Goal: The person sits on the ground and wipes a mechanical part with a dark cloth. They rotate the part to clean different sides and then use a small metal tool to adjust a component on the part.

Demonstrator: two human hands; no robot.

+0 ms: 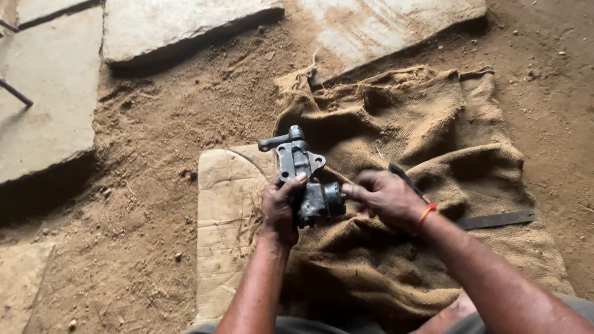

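Left hand point(281, 207) is clamping the grey metal casting point(303, 179); right hand point(383, 196) is pinching its round end. Best bracing it on the burlap sack point(433, 142), turning slowly.

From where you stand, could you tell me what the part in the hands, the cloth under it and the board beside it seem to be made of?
The part looks like cast metal, dull grey with dark greasy patches and bolt holes. The cloth appears to be coarse woven jute sacking, tan with frayed edges. The board seems to be pale bare wood, scuffed, though it could be thick cardboard.
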